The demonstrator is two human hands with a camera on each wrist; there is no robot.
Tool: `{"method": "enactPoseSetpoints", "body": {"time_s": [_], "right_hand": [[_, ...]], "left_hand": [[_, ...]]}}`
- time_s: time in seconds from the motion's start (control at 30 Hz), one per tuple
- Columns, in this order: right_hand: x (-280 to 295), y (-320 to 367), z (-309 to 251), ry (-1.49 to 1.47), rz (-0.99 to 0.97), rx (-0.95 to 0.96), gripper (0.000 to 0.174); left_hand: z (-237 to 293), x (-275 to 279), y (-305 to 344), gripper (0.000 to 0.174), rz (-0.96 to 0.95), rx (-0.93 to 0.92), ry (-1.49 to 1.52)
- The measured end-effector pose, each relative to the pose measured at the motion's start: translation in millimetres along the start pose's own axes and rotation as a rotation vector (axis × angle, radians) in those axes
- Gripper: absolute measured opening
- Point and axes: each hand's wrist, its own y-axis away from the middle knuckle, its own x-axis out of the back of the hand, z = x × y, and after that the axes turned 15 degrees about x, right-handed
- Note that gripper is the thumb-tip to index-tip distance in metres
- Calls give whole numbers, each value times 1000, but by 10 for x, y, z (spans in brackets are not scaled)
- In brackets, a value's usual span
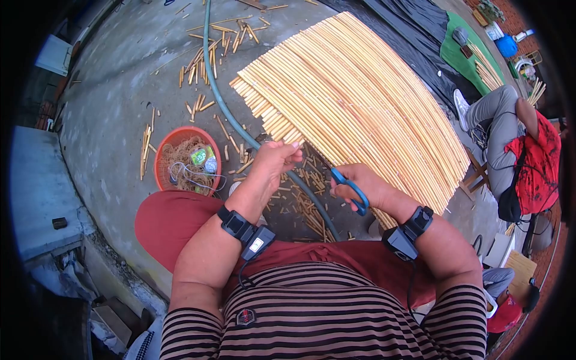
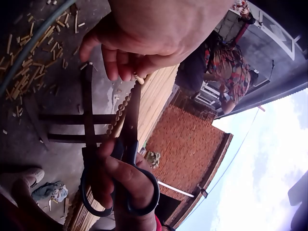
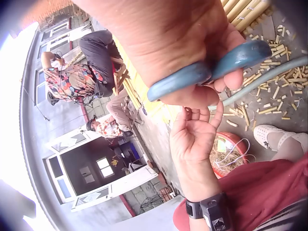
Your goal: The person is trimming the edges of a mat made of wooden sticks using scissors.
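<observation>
mat (image 1: pixel 360 102): ahead of both hands, canes (image 1: pixel 336 129) running far-left to near-right. left hand (image 1: pixel 277 158): nearer, fingers bent, hold unclear. right hand (image 1: pixel 369 185): curled through scissors (image 1: pixel 340 176).

**Covered and cropped around the stalk mat** (image 1: pixel 360 108)

At the mat's edge, the left hand (image 1: pixel 275 161) covers most of the stalk tip (image 2: pixel 138 78) it pinches, and the right hand (image 1: pixel 367 185) hides the blades of the scissors (image 3: pixel 192 77) from the right wrist view. Right of the mat, a person's (image 1: pixel 536 165) head fades into darkness. Left of it, the hose (image 1: pixel 216 90) exits the head view's top; a packet's (image 1: pixel 198 156) print is too small to read.
</observation>
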Motion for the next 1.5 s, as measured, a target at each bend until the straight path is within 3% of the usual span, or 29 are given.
{"method": "enactPoseSetpoints", "body": {"time_s": [0.1, 0.5, 1.2, 1.5], "right_hand": [[-13, 73, 17, 27, -34, -69, 11], [56, 48, -19, -120, -94, -34, 23], [29, -25, -92, 25, -18, -41, 13], [-30, 23, -11, -104, -105, -51, 21]], "left_hand": [[7, 2, 2, 14, 9, 9, -19], [-1, 19, 13, 14, -9, -9, -29], [-6, 67, -23, 16, -42, 18, -21], [-23, 35, 48, 16, 30, 6, 117]]}}
